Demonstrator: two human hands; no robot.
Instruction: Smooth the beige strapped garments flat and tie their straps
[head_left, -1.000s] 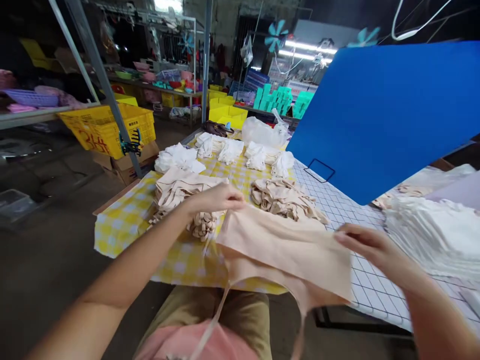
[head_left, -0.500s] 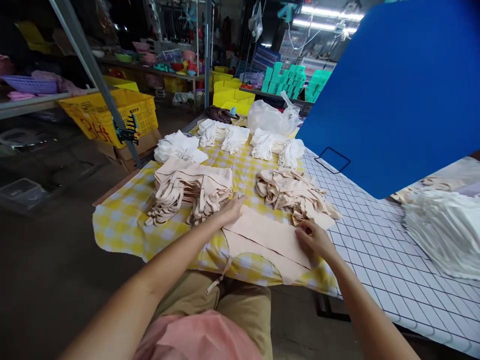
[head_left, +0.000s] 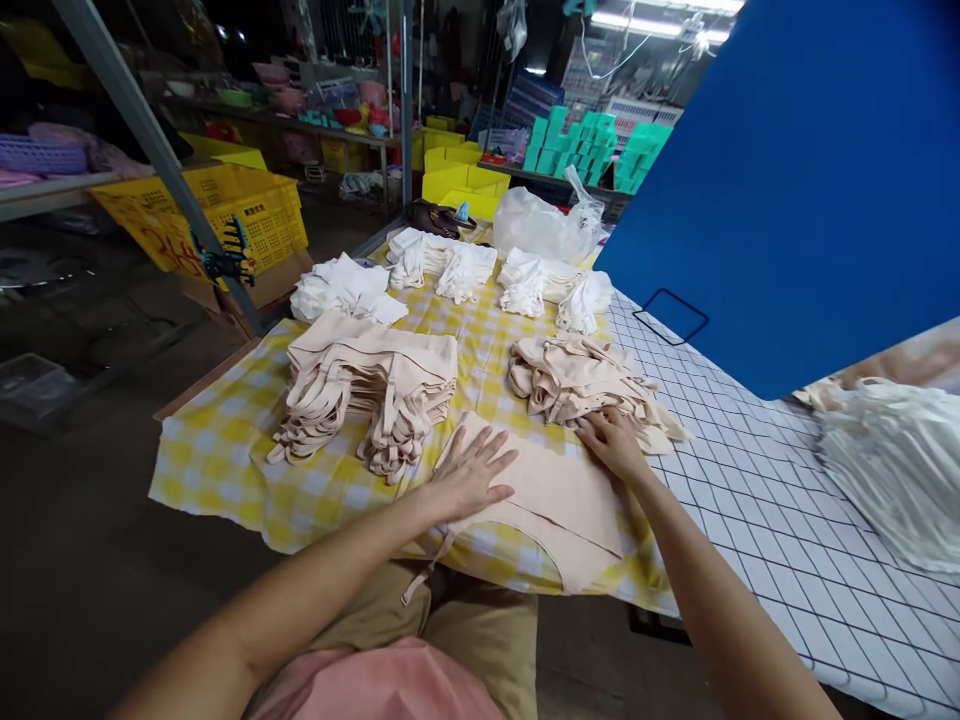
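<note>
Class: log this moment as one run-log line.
left hand: flat on beige garment | right hand: at beige pile | surface: checked cloth

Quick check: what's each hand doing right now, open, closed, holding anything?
Left hand: open, flat on the beige garment, gripping nothing.
Right hand: open, fingers resting at the garment's far edge, gripping nothing.

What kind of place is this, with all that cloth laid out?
Most likely a small garment workshop. Stacks of beige cloth pieces and white ones cover a checked table, yellow crates sit on racks behind, and both hands press a beige piece flat.
</note>
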